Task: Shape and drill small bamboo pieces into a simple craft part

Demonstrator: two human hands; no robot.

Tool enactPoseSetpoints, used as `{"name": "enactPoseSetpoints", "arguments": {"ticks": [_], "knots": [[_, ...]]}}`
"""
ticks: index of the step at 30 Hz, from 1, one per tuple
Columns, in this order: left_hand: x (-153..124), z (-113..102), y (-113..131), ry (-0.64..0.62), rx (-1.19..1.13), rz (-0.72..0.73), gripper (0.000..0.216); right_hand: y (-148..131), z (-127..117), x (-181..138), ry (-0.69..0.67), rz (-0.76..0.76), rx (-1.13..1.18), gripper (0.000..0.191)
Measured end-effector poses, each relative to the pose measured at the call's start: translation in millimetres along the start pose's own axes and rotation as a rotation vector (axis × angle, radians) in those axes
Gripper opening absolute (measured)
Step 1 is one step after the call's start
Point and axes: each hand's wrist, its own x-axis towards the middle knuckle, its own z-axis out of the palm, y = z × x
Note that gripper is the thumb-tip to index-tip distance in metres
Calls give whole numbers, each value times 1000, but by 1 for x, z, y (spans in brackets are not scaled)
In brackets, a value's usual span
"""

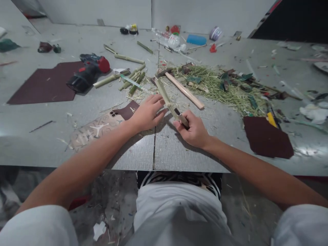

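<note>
A pale green, jointed bamboo stalk (162, 89) slants above the table in front of me. My left hand (151, 112) has its curled fingers against the left side of the stalk near a joint, with the thumb below. In the fist of my right hand (194, 130) is a carving knife (182, 120) with a wooden handle. Its short dark blade end lies against the lower part of the stalk; the exact contact is hard to make out. A hammer (184, 90) with a wooden handle lies just beyond my hands.
Cut bamboo pieces (133, 78) and a black and red power drill (88, 72) lie at the left. Green shavings (217, 85) are heaped at the right. Nearby are a patterned phone (99, 129), maroon sheets (268, 137), a drill bit (41, 126) and a blue cylinder (196, 39).
</note>
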Motion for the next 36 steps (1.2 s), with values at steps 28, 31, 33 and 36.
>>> {"name": "enactPoseSetpoints", "arguments": {"ticks": [28,31,33,36], "knots": [[41,26,28,49,-947,-411,23,15,-29,4,155,37,210,21],[47,32,30,28,-1124,-556,19,28,-37,3,166,78,203,25],[51,33,35,37,-1169,-620,17,38,-41,4,147,105,177,25],[55,35,44,10,-1195,-674,15,49,-42,6,129,125,185,25]]}}
